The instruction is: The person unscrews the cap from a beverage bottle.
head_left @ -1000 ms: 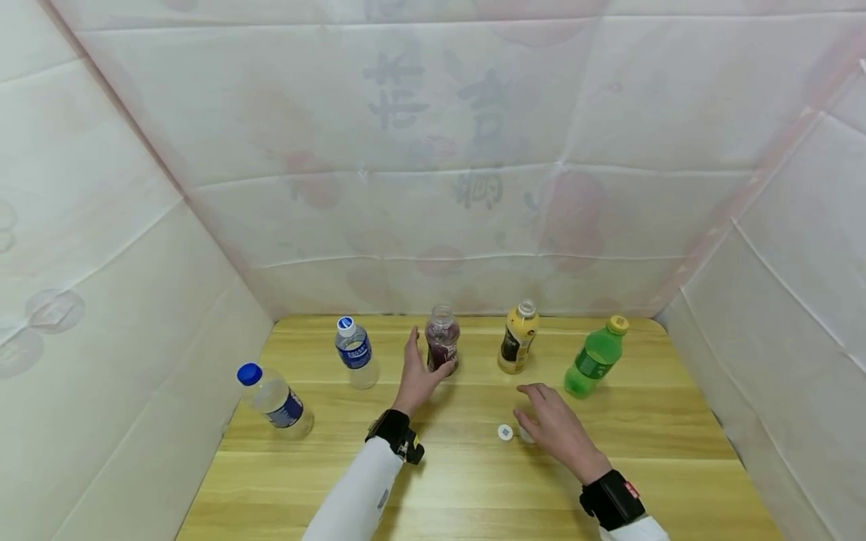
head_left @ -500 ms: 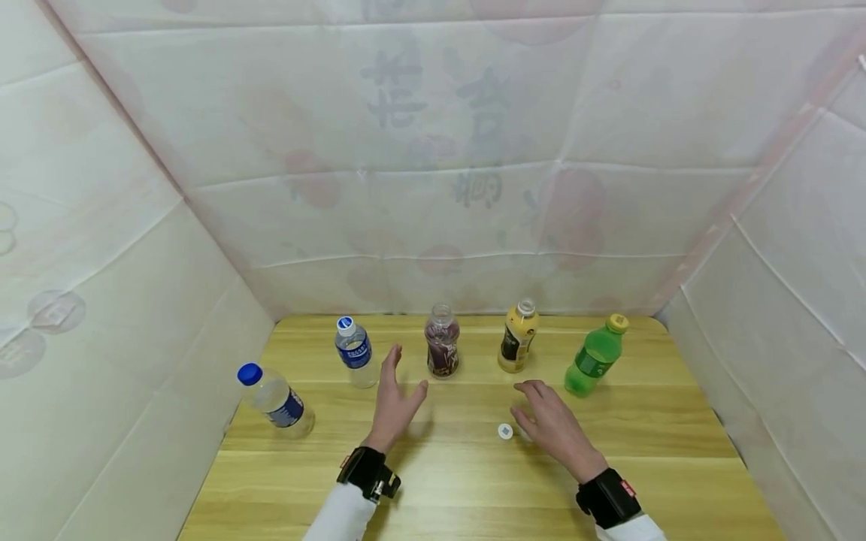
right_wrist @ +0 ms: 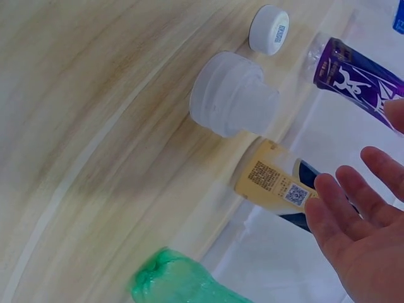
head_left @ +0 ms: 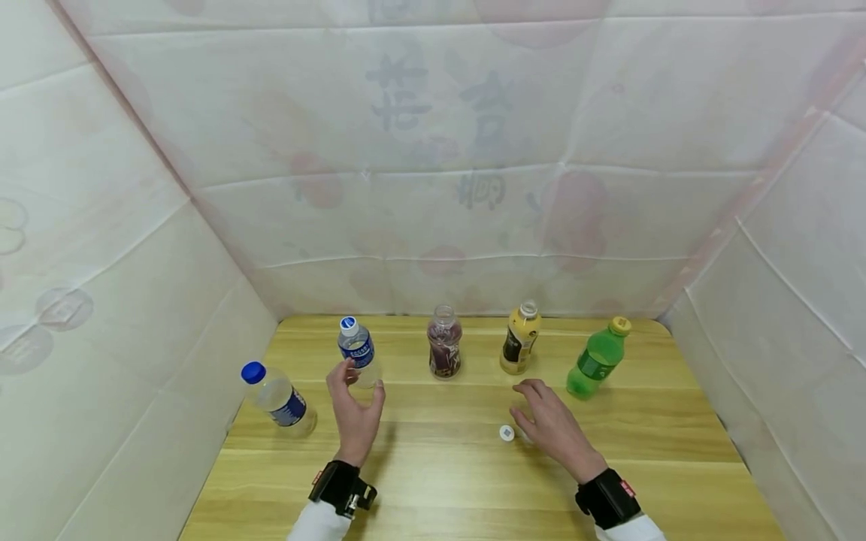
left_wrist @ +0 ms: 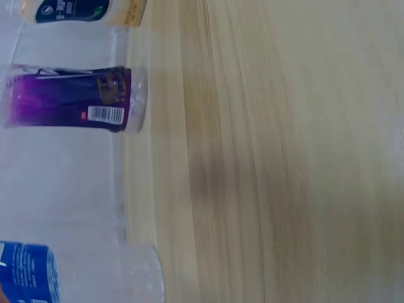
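My left hand [head_left: 355, 421] is at a clear bottle with a blue label [head_left: 357, 350] and a blue-and-white cap. Its thumb and fingers are spread, overlapping the bottle's lower part in the head view; whether they touch it I cannot tell. The left wrist view shows that bottle's blue label [left_wrist: 25, 271] at the lower left corner. My right hand [head_left: 558, 432] hovers over the table with relaxed fingers and holds nothing. Beneath it are a white cap [right_wrist: 268, 30] and a translucent stepped cap [right_wrist: 227, 95], the latter mostly hidden by the hand in the head view.
An uncapped purple bottle [head_left: 444, 352] and an uncapped yellow bottle [head_left: 522, 336] stand along the table's back. A green bottle with a yellow cap [head_left: 597, 361] stands right, a blue-capped clear bottle [head_left: 287, 409] far left. White sheets [head_left: 473, 225] enclose the wooden table [head_left: 446, 481].
My left hand has left the purple bottle and moved left to the blue-labelled bottle. The right hand has stayed nearly still. The bottles stand where they were.
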Demonstrator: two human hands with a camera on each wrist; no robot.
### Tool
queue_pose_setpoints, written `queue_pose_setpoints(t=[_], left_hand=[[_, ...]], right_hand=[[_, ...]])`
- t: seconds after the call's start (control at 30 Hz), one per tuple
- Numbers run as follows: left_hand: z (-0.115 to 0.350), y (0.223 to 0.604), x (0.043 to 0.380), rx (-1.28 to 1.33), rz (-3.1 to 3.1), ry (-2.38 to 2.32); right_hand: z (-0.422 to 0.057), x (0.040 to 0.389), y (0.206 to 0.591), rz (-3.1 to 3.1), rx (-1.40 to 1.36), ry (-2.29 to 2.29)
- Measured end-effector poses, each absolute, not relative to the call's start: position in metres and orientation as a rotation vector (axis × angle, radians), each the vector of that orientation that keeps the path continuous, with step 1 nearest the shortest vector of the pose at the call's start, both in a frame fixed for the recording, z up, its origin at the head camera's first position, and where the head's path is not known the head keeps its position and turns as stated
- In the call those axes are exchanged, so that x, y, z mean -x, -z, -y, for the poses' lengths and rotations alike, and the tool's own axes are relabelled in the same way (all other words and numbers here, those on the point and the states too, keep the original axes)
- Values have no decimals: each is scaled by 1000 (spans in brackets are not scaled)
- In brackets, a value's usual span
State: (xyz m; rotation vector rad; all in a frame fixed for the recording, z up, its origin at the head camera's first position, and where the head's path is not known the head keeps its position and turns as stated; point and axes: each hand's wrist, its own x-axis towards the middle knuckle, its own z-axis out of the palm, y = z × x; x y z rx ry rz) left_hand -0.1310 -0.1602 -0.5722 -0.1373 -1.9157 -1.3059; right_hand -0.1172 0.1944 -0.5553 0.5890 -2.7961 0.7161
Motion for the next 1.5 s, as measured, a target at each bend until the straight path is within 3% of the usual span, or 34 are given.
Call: queue_pose_setpoints(t=[0.43, 0.8, 1.13, 1.5], left_hand=[[176, 568, 148, -105, 1953, 1327], [180, 573, 174, -396, 2060, 1707], [181, 581, 191, -413, 2103, 1794], [174, 581, 179, -301, 2108, 1730]], right_hand=[[-196, 118, 557, 2781, -599, -702], [-195, 115, 555, 2809, -580, -705], [-193, 114, 555, 2830, -560, -757], [-190, 114, 553, 2811, -562, -914]])
